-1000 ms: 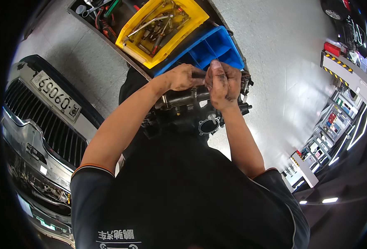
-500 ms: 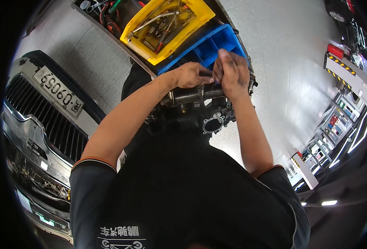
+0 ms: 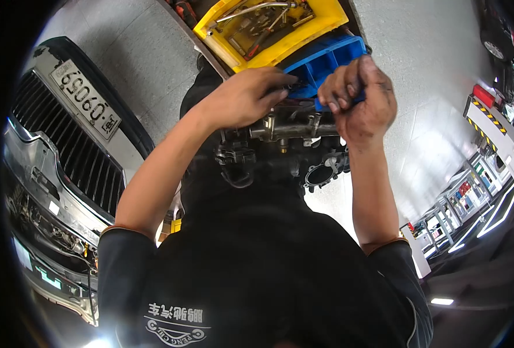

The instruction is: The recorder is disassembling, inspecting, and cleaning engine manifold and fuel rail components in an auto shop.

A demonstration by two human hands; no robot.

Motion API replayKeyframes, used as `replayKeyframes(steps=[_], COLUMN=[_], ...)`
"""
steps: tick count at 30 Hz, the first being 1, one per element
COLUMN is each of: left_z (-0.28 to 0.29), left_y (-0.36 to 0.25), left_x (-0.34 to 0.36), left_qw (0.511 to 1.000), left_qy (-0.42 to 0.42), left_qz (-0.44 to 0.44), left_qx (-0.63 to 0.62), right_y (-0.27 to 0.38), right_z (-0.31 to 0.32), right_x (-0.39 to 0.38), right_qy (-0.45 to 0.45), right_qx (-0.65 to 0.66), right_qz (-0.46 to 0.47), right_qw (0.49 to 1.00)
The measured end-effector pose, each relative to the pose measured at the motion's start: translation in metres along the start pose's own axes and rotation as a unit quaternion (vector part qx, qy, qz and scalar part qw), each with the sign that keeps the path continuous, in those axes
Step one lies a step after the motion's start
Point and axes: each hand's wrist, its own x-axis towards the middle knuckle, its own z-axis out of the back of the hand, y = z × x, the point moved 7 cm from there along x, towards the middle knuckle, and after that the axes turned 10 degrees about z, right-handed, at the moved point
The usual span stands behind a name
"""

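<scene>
A dark engine assembly [image 3: 239, 156] lies in front of my body, with a metal pipe-like rail [image 3: 294, 131] along its far side and a round flanged opening [image 3: 322, 173] at its right. Over the rail's left end, my left hand [image 3: 239, 98] hovers with bent fingers, its thumb apart from them; nothing shows clearly in it. My right hand [image 3: 366, 104] is raised above the rail's right end, its fingers curled round a small blue piece [image 3: 325, 106]. Most of that piece is hidden by the fingers, so its kind does not show.
Beyond the hands stand a yellow bin [image 3: 210, 49] of tools and metal parts and a blue divided bin [image 3: 350, 49], both on a dark-edged cart. A car front with a grille [image 3: 65, 127] is at the left. A striped lift post [image 3: 489, 116] stands right.
My hands were close together over the rail and have moved apart. The right is higher and further right, now with blue showing in it. The view has shifted, showing more of the rail.
</scene>
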Motion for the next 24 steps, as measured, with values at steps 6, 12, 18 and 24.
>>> replayKeyframes(steps=[6,12,18,24], left_z=[0.001,-0.014,-0.018,-0.016], left_y=[0.031,0.053,0.064,0.056], left_x=[-0.064,-0.066,-0.063,-0.063], left_qw=[0.984,0.965,0.95,0.946], left_qy=[-0.144,-0.164,-0.185,-0.177], left_qz=[0.102,0.205,0.249,0.271], left_qx=[0.04,-0.024,-0.021,0.017], right_y=[-0.032,-0.046,-0.051,-0.056], right_z=[-0.01,-0.007,-0.004,-0.014], right_x=[0.005,0.017,0.018,0.024], right_qy=[-0.007,-0.04,-0.05,-0.058], right_qx=[-0.033,-0.038,0.007,-0.062], right_qz=[-0.067,-0.111,-0.111,-0.126], right_qw=[0.997,0.992,0.992,0.988])
